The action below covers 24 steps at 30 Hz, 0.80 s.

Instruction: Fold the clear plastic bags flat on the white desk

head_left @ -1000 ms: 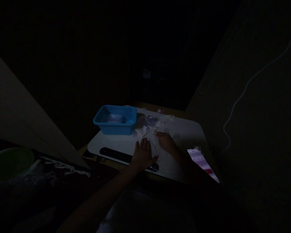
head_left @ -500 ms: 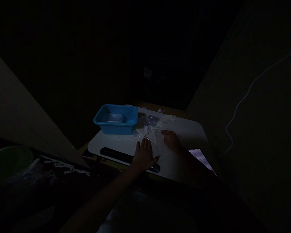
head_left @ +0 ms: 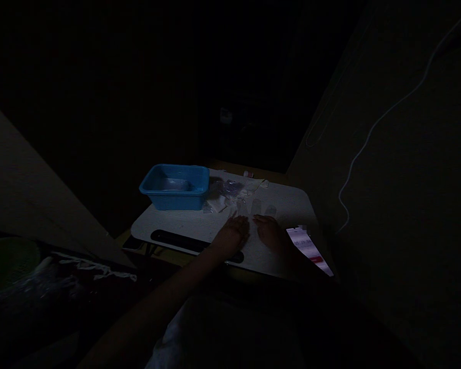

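The scene is very dark. My left hand (head_left: 235, 233) and my right hand (head_left: 269, 231) rest close together on the white lap table (head_left: 188, 223), near its front edge. The left hand's fingers look bunched, knuckles up, at a thin clear plastic piece that I cannot make out well. The fingers of the right hand lie stretched toward the left, almost touching the left hand. Just beyond the hands lies a heap of clear plastic bags (head_left: 230, 192). A blue plastic tub (head_left: 174, 187) stands at the table's far left corner.
A lit phone (head_left: 309, 249) lies at the table's right front corner. A dark slot (head_left: 176, 239) runs along the front edge. A white cable (head_left: 369, 141) hangs on the right wall. A green bowl (head_left: 7, 259) sits at the far left.
My left hand has gone from lying flat to bunched and has shifted right. My right hand has drawn in toward it. The view has shifted a little.
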### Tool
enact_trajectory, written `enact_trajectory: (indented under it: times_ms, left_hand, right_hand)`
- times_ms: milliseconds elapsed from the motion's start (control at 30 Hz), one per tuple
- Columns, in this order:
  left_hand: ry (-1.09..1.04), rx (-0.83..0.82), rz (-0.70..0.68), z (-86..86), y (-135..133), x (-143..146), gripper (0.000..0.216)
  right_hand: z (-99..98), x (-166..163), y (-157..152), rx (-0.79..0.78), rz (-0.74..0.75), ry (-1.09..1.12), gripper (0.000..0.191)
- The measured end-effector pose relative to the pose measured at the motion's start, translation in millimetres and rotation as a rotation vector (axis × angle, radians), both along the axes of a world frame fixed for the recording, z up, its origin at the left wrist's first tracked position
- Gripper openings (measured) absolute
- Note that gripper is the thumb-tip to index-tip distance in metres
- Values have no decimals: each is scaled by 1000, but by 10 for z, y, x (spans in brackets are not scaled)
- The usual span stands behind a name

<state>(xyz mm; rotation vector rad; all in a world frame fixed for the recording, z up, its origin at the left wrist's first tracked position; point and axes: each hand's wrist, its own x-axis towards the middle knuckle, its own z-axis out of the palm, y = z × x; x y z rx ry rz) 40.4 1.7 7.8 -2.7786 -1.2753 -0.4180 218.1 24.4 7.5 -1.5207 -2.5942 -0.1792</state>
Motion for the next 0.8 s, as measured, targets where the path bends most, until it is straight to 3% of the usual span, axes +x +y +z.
enact_trajectory:
  times_ms: [67, 233, 600, 800]
  left_hand:
    - [42, -26, -53, -47, -16, 28, 46]
    - [76, -37, 45, -170, -61, 9, 54]
    - [51, -67, 55, -166, -100, 3, 58]
    - [46, -94, 59, -165, -100, 3, 58]
  right_hand:
    - [12, -39, 45, -19, 0, -31, 39]
    - [32, -63, 192, -5, -24, -67, 38]
    - [17, -20, 739, -21, -165, -63, 39]
    - [94, 74, 668, -20, -157, -47, 43]
